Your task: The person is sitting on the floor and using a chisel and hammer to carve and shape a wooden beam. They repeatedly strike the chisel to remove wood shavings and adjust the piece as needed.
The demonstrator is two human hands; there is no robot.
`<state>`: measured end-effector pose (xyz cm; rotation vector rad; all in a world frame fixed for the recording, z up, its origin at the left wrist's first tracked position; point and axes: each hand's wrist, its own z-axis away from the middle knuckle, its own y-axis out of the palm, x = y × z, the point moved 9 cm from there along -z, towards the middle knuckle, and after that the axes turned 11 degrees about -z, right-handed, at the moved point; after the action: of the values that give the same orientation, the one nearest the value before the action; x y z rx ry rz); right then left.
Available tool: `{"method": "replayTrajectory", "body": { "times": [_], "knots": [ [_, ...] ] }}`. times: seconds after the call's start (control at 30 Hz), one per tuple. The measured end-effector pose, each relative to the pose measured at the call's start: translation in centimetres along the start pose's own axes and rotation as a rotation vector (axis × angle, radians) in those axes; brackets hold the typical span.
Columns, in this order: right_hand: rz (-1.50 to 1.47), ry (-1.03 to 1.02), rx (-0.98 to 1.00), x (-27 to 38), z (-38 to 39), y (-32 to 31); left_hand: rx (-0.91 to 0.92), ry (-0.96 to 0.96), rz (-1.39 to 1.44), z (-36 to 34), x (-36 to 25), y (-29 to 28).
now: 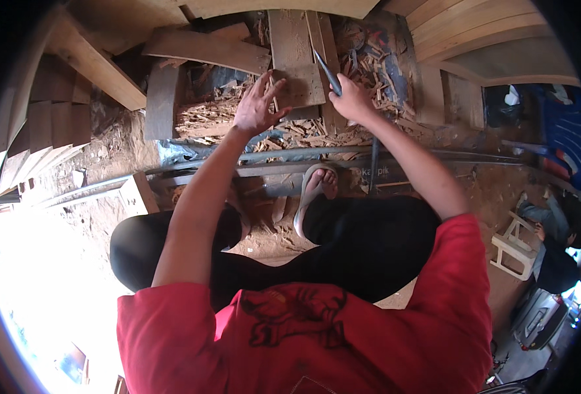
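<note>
So I'm standing here watching someone in a red tee crouched over a short board (303, 87), and I'll use that board as my landmark. It's lying flat right in front of them.

Right hand (352, 100) is just right of the board, wrapped round the thick end of a dark pointed tool (328, 73), narrow tip aimed away from the body. Left hand (259, 110) is at the board's left edge, fingers spread and gripping nothing. Can't tell if the fingertips actually touch.

My guess is the tool's stiff and has some heft for its size, maybe a bit slick if it's bare metal. I'd hold it by that thick end and stay off the tip. The board looks stiff, dry and fairly light, not fragile, though probably splintery. Long edges seem the safe grab.

Containers? Can't make out one for sure. The wood scraps (215, 118) just lie loose either side of the board. Way off to its right there's a slotted blue plastic thing (568, 128), could be a chair or a crate, and I can't tell what's in it.
</note>
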<state>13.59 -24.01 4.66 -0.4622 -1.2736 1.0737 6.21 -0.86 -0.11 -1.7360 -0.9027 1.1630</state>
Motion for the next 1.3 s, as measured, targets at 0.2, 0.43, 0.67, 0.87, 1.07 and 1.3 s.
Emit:
{"method": "replayTrajectory", "body": {
  "times": [0.2, 0.43, 0.67, 0.87, 1.07, 1.3],
  "knots": [
    [-0.344, -0.097, 0.018, -1.7, 0.0, 4.5, 0.009, -0.014, -0.018, 0.0, -0.5, 0.7],
    [-0.2, -0.115, 0.072, -0.9, -0.6, 6.7, -0.039, 0.004, -0.055, 0.2, -1.2, 1.2],
    [-0.257, -0.231, -0.07, -1.1, -0.2, 6.0, -0.074, 0.029, -0.016, 0.5, -1.2, 1.4],
    [-0.246, -0.224, -0.011, -0.8, 0.1, 6.2, -0.097, 0.051, -0.088, 0.5, -1.6, 0.9],
    [-0.242, -0.233, 0.057, 0.2, 0.3, 6.0, -0.084, 0.062, -0.137, 0.3, -1.7, 0.8],
    [-0.23, -0.072, 0.334, 1.5, 1.1, 6.0, -0.039, -0.068, -0.01, 0.0, -0.3, 0.8]
  ]
}}
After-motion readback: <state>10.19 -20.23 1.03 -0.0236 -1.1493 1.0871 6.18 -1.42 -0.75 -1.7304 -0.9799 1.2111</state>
